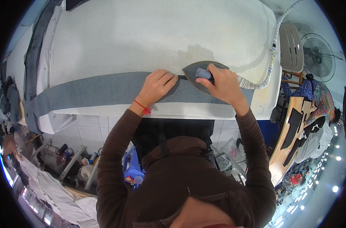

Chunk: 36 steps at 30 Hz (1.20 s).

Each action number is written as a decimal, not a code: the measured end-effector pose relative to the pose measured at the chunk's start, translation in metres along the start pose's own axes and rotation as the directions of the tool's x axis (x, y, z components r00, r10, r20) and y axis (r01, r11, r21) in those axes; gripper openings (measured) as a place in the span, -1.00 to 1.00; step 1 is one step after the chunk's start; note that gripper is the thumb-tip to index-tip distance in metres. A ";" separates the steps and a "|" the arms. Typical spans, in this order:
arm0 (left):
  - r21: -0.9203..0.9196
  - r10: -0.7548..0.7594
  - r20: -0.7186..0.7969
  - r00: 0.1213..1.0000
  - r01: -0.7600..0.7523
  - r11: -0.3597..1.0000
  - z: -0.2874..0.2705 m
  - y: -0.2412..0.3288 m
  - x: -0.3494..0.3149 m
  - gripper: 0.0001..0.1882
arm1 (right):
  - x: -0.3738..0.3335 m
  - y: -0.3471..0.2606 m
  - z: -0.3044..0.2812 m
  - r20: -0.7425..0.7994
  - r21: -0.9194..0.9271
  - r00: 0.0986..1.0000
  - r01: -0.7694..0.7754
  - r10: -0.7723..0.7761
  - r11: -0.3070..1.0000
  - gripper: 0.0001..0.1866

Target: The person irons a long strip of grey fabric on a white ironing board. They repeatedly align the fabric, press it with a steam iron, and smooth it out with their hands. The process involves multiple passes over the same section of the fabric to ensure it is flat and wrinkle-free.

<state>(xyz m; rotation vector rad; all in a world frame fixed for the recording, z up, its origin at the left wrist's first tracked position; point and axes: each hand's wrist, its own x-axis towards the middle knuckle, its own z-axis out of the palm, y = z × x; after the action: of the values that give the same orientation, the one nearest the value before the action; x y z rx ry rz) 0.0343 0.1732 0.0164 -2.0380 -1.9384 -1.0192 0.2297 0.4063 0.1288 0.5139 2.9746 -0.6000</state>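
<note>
A long grey fabric strip (104, 89) lies along the near edge of a white padded ironing table (150, 34). My right hand (224, 85) grips the handle of a grey steam iron (194, 72) that rests flat on the strip, its tip pointing left. My left hand (157, 85), with a red string at the wrist, presses the fabric down just left of the iron's tip, fingers bent over the strip's far edge. A white wrapped hose (270, 64) runs from the iron up the table's right side.
More grey fabric (34, 57) hangs over the table's left end. A fan (319, 57) and a white chair (290, 45) stand at the right, near another person (321, 102) at a wooden bench. Bottles and clutter (66, 154) sit under the table.
</note>
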 end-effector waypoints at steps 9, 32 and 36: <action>0.066 0.107 0.191 0.976 -0.122 0.990 -0.030 -0.028 -0.015 -0.59 | 0.002 0.005 -0.003 0.093 0.078 0.991 0.089 -0.096 0.993 -0.49; 0.057 0.097 0.264 0.960 -0.116 0.992 -0.059 -0.040 -0.028 -0.57 | 0.003 -0.014 0.007 0.082 -0.008 0.990 0.113 -0.112 0.994 -0.53; 0.034 0.181 0.257 0.949 -0.196 0.980 -0.066 -0.056 -0.039 -0.55 | 0.004 -0.018 0.003 0.106 -0.021 0.988 0.114 -0.112 0.993 -0.50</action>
<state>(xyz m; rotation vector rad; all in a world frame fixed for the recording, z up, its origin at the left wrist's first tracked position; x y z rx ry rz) -0.0392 0.1142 0.0255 -2.3627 -1.8107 -0.6805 0.2205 0.3908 0.1320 0.3033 2.9227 -0.5759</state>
